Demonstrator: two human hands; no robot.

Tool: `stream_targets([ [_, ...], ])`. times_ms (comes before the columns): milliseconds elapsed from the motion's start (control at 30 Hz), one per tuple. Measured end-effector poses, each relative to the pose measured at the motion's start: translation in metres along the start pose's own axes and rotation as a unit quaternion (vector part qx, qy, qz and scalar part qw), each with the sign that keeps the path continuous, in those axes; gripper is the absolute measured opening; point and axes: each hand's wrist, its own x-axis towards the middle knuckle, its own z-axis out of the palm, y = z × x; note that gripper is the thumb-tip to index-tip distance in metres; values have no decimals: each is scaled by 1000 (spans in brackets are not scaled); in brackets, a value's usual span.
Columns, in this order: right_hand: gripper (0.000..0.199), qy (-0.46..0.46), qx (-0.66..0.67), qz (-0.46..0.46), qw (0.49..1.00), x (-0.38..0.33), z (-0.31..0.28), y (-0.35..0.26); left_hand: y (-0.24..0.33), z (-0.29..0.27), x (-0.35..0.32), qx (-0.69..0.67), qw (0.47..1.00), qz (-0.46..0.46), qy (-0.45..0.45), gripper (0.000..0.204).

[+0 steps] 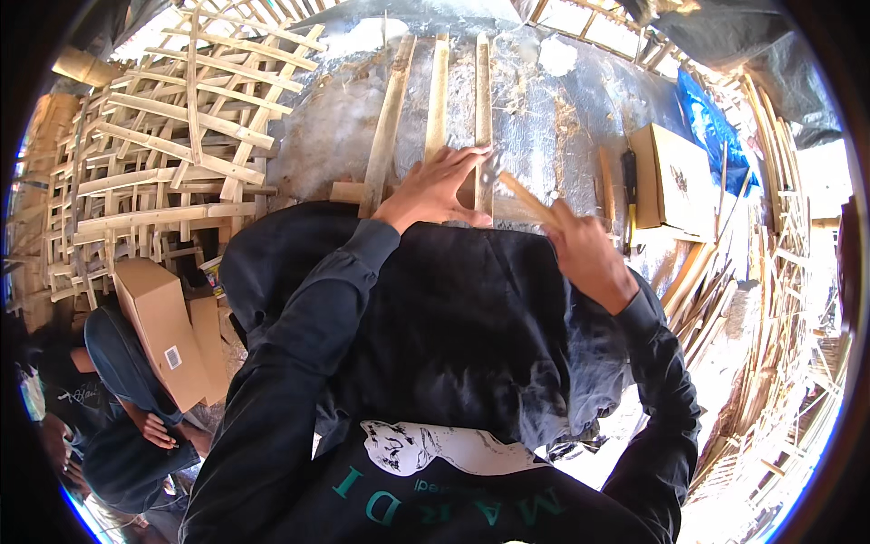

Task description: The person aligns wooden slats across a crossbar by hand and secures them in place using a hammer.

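My right hand [584, 249] is closed around the wooden handle of a hammer [528, 199]. The hammer's metal head, blurred, is at the right-hand bamboo slat [483, 91], close to my left fingertips. My left hand [437, 188] lies spread over the near ends of the slats, thumb and fingers apart, touching the right-hand one. Under it runs the middle slat [439, 100], and a third slat [388, 122] lies to its left. A short wooden crosspiece [347, 191] shows at the near ends, partly covered by my hand. Whether a nail is there I cannot tell.
Bamboo lattice panels [181, 136] stand at the left. A cardboard box [671, 181] and a dark-handled tool [630, 186] are at the right, with loose bamboo strips [711, 304] nearer. Another person's hand [159, 430] is at lower left beside a tall carton [159, 326].
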Motion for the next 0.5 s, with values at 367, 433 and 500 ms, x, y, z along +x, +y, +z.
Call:
stream_targets([
  [367,17,59,-193,-126,971,-16,28,29,5,-3,6,-8,1000,2,-8,115],
  [433,18,11,-1,0,1000,-6,-2,0,2,-5,0,-3,1000,-22,-14,115],
  [500,17,99,20,-14,995,2,-19,-12,-3,-1,0,-12,1000,2,1,114],
])
